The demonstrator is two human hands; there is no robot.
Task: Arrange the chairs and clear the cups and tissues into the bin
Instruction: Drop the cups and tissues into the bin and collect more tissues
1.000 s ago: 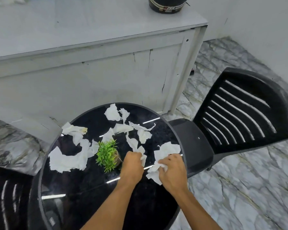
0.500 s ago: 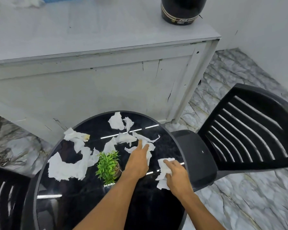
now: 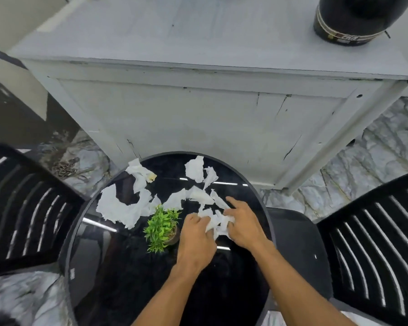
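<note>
Tissue wad (image 3: 216, 223) gripped between left hand (image 3: 193, 236) and right hand (image 3: 244, 223), plant (image 3: 161, 228) beside

Torn white tissues (image 3: 118, 212) strewn on round table (image 3: 127, 278), black slatted chairs (image 3: 297, 243) flanking

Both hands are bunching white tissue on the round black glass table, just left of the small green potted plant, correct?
Not quite. The head view shows the left hand and right hand bunching the white tissue on the round black glass table just right of the small green potted plant, not left of it. The rest holds.
</note>
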